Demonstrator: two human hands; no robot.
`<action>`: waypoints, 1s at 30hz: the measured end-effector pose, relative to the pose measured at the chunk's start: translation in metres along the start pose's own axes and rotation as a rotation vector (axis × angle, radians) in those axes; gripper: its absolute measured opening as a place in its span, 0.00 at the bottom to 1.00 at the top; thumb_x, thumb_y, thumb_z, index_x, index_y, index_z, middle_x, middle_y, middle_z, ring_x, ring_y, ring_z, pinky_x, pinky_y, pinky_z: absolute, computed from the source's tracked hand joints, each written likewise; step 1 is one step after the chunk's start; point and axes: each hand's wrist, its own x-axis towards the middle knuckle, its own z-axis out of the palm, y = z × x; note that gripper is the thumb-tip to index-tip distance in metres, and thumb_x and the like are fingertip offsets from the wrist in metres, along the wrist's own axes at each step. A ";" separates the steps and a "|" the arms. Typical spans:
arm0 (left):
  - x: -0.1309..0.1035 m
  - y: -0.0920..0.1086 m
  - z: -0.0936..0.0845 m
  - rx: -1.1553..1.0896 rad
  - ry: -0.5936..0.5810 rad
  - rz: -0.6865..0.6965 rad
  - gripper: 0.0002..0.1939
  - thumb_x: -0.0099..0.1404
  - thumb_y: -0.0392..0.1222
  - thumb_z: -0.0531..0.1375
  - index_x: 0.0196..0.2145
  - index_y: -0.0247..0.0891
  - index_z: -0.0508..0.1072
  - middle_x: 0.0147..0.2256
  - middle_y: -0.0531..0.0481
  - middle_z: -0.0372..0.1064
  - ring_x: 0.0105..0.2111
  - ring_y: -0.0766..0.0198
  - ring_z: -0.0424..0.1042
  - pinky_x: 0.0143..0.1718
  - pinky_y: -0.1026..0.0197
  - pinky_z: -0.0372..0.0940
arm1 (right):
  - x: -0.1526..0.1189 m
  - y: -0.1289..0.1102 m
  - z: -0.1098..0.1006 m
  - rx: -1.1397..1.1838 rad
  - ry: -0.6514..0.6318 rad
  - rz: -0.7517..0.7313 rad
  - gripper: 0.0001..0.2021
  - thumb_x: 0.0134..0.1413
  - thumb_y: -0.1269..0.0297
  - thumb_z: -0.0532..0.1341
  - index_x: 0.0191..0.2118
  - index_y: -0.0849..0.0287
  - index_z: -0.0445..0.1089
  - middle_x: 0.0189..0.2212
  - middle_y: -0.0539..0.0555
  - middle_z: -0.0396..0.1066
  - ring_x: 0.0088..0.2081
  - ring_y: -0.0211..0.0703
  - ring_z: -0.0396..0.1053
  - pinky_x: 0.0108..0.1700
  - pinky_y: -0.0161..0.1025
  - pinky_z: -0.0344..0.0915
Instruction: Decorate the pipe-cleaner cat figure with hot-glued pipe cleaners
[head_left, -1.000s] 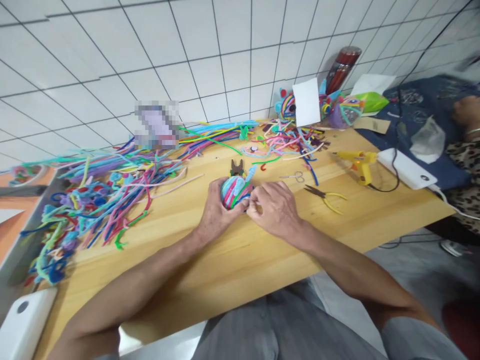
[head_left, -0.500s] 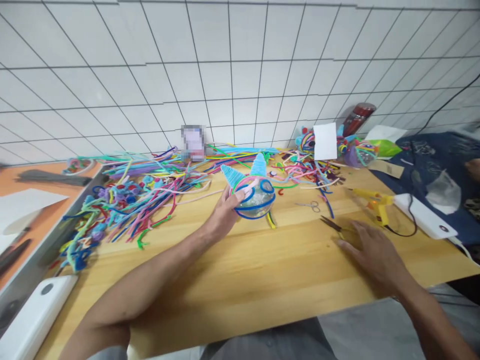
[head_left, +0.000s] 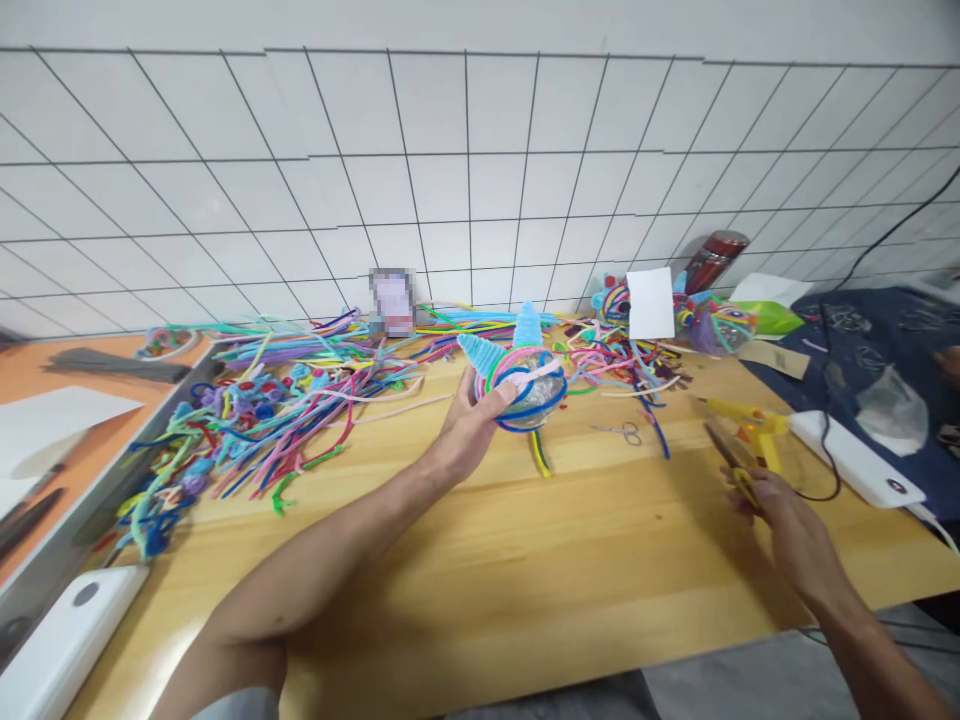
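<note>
My left hand [head_left: 480, 420] is closed on a clear ball [head_left: 541, 402] wrapped with blue and pink pipe cleaners. Two light blue pointed ears stand up from its top, and a pale pink strip crosses its front. My right hand [head_left: 780, 510] grips scissors [head_left: 729, 458] by their yellow handles, the blades pointing up and left over the table. Just beyond them lies a yellow glue gun [head_left: 750, 422]. A smaller pair of scissors [head_left: 621, 432] rests on the wood between my hands. A yellow and green pipe cleaner [head_left: 540, 455] is below the ball.
Piled pipe cleaners [head_left: 300, 420] spread over the left and back of the table [head_left: 480, 590]. Decorated balls [head_left: 724, 325] and a red flask [head_left: 716, 262] stand at the back right. A white power bank [head_left: 855, 458] lies by the glue gun, with a black cord near it.
My right hand has lifted the scissors off the table and moved right with them. My left hand has shifted slightly right with the ball, which has turned a little.
</note>
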 end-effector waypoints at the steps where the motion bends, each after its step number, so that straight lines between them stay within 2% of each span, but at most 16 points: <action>1: 0.002 -0.001 0.000 0.013 0.006 0.030 0.44 0.55 0.68 0.74 0.61 0.46 0.66 0.60 0.42 0.75 0.60 0.47 0.77 0.62 0.45 0.73 | 0.000 -0.011 0.003 0.180 -0.039 0.087 0.21 0.62 0.35 0.57 0.35 0.45 0.74 0.34 0.61 0.77 0.29 0.57 0.73 0.29 0.54 0.71; 3: 0.007 -0.003 0.000 0.062 0.024 0.097 0.42 0.55 0.67 0.75 0.59 0.45 0.67 0.59 0.43 0.75 0.60 0.48 0.77 0.64 0.46 0.71 | -0.003 -0.038 0.014 0.459 -0.158 0.205 0.22 0.59 0.34 0.61 0.36 0.49 0.75 0.33 0.59 0.77 0.26 0.51 0.71 0.23 0.47 0.67; 4: 0.009 -0.003 0.001 0.097 0.039 0.130 0.42 0.56 0.67 0.75 0.58 0.45 0.67 0.59 0.43 0.75 0.60 0.49 0.76 0.64 0.47 0.71 | -0.007 -0.055 0.022 0.517 -0.242 0.233 0.23 0.57 0.34 0.64 0.37 0.50 0.76 0.30 0.58 0.76 0.24 0.48 0.70 0.22 0.44 0.66; 7: 0.015 -0.003 0.004 0.239 0.110 0.227 0.42 0.60 0.68 0.72 0.62 0.44 0.65 0.58 0.43 0.74 0.58 0.50 0.76 0.64 0.48 0.71 | -0.019 -0.107 0.049 0.672 -0.467 0.151 0.28 0.53 0.33 0.67 0.45 0.54 0.78 0.31 0.58 0.77 0.23 0.46 0.70 0.21 0.41 0.65; 11: 0.022 0.002 0.008 0.367 0.185 0.317 0.42 0.63 0.68 0.69 0.65 0.45 0.62 0.58 0.43 0.73 0.59 0.50 0.75 0.63 0.49 0.71 | -0.023 -0.164 0.079 0.856 -0.688 0.059 0.30 0.57 0.31 0.63 0.48 0.56 0.78 0.31 0.56 0.75 0.24 0.45 0.70 0.21 0.39 0.64; 14: 0.024 0.008 0.006 0.392 0.201 0.332 0.40 0.65 0.68 0.69 0.64 0.45 0.62 0.60 0.42 0.71 0.59 0.50 0.75 0.63 0.49 0.70 | -0.018 -0.189 0.097 0.943 -0.777 0.045 0.31 0.59 0.29 0.60 0.44 0.56 0.77 0.31 0.57 0.74 0.24 0.45 0.69 0.19 0.38 0.62; 18: 0.026 0.017 0.001 0.388 0.234 0.346 0.39 0.64 0.67 0.70 0.62 0.45 0.63 0.56 0.44 0.73 0.58 0.50 0.74 0.63 0.49 0.70 | -0.009 -0.201 0.116 0.932 -0.810 -0.019 0.31 0.60 0.28 0.61 0.44 0.55 0.76 0.33 0.56 0.73 0.25 0.44 0.70 0.19 0.37 0.61; 20: 0.026 0.019 -0.002 0.361 0.268 0.342 0.39 0.62 0.66 0.72 0.60 0.44 0.64 0.55 0.44 0.73 0.57 0.50 0.75 0.63 0.48 0.70 | -0.004 -0.201 0.123 0.818 -0.741 -0.116 0.29 0.64 0.32 0.59 0.49 0.55 0.75 0.35 0.56 0.73 0.27 0.45 0.71 0.21 0.37 0.63; 21: 0.026 0.021 -0.003 0.355 0.280 0.339 0.38 0.62 0.66 0.72 0.59 0.44 0.65 0.55 0.44 0.72 0.57 0.50 0.75 0.63 0.48 0.70 | -0.001 -0.200 0.126 0.712 -0.661 -0.204 0.27 0.66 0.35 0.58 0.51 0.55 0.74 0.36 0.56 0.74 0.30 0.46 0.73 0.24 0.38 0.66; 24: 0.026 0.023 -0.005 0.370 0.290 0.352 0.37 0.63 0.65 0.72 0.59 0.44 0.64 0.56 0.44 0.71 0.57 0.51 0.75 0.65 0.47 0.70 | 0.008 -0.196 0.133 0.272 -0.293 -0.570 0.20 0.68 0.47 0.61 0.56 0.53 0.72 0.42 0.58 0.77 0.37 0.50 0.76 0.36 0.46 0.74; 26: 0.025 0.024 -0.005 0.383 0.287 0.379 0.39 0.64 0.65 0.71 0.62 0.45 0.62 0.58 0.43 0.69 0.59 0.50 0.74 0.66 0.46 0.69 | 0.014 -0.194 0.137 0.042 -0.085 -0.796 0.20 0.67 0.53 0.63 0.60 0.52 0.69 0.45 0.60 0.78 0.39 0.53 0.76 0.41 0.51 0.75; 28: 0.023 0.024 -0.005 0.397 0.289 0.406 0.41 0.64 0.64 0.71 0.65 0.46 0.60 0.61 0.42 0.67 0.61 0.49 0.73 0.67 0.46 0.68 | 0.020 -0.195 0.141 -0.069 0.024 -0.949 0.22 0.66 0.57 0.63 0.63 0.52 0.66 0.49 0.62 0.78 0.40 0.54 0.76 0.42 0.52 0.76; 30: 0.022 0.024 -0.004 0.412 0.290 0.423 0.44 0.64 0.64 0.72 0.67 0.47 0.58 0.63 0.40 0.65 0.62 0.49 0.72 0.67 0.47 0.68 | 0.025 -0.197 0.145 -0.111 0.080 -1.032 0.24 0.67 0.60 0.62 0.66 0.52 0.63 0.51 0.63 0.77 0.41 0.54 0.76 0.41 0.51 0.75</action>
